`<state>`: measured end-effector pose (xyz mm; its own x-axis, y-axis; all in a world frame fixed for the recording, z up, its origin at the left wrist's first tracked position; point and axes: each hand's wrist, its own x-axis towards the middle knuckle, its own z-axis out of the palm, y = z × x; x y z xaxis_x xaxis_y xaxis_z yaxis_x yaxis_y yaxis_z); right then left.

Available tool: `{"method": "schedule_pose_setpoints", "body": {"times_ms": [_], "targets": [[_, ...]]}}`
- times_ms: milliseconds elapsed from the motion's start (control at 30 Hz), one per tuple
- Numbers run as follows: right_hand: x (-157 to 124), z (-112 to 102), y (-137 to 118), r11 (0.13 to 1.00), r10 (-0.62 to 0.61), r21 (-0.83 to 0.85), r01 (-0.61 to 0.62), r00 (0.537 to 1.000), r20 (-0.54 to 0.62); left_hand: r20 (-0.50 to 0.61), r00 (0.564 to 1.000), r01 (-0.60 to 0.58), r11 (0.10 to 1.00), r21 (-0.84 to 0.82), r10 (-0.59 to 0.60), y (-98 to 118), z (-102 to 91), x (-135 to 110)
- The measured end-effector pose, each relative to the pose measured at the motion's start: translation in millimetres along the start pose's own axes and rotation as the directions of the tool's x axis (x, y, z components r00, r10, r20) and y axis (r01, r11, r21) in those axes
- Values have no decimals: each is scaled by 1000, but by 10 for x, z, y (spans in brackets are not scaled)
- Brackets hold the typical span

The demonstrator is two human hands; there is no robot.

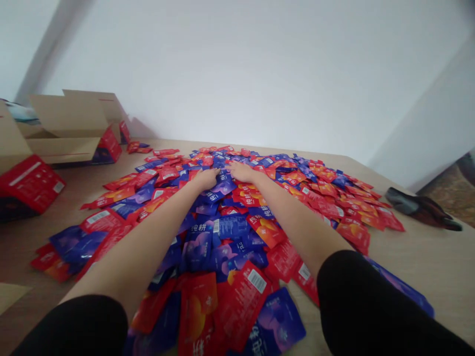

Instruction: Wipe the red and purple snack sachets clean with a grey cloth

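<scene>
Both arms reach forward over a wide heap of red and purple packets. My left hand has its fingers curled together at the left edge of a purple packet, apparently gripping it. Just to the right, my right hand lies on the heap with its fingers partly spread, touching packets near the same purple one. Its fingertips are partly lost among them. Red packets with orange fruit pictures lie below the right hand. Closer to me are a red packet with a barcode and a purple packet.
Open cardboard boxes with red and purple sides stand at the left on the wooden table. A dark, shiny object lies at the right. A white wall rises behind the heap.
</scene>
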<state>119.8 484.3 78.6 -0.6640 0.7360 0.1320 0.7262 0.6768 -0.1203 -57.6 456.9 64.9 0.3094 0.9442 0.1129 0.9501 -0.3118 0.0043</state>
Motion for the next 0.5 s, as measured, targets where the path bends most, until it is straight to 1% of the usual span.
{"method": "schedule_pose_setpoints", "body": {"times_ms": [100,133,200,267,300,400,433,500], "targets": [[-335,-236,124,989,151,-3,-151,988,-39,-2,1000,-7,1000,-26,7,-21,-116,-13],[-492,-317,175,982,188,-6,-188,982,-30,-18,1000,-23,999,-34,22,7,-178,-20],[-829,-432,273,970,242,-15,-241,969,46,-56,995,-88,995,-51,85,134,-293,-36],[-1136,-466,343,960,281,-31,-279,951,129,-78,979,-194,979,-66,189,360,-363,-55],[-1261,-454,361,955,297,-42,-294,943,151,-81,965,-254,965,-70,248,502,-374,-70],[-1510,-360,339,942,335,-78,-327,931,143,-74,913,-405,913,-55,401,975,-320,-137],[-1561,-327,309,938,344,-89,-335,930,132,-74,899,-436,899,-42,432,1125,-285,-163],[-1637,-289,230,931,359,-108,-348,927,104,-79,886,-460,888,-10,457,1382,-222,-203]]}}
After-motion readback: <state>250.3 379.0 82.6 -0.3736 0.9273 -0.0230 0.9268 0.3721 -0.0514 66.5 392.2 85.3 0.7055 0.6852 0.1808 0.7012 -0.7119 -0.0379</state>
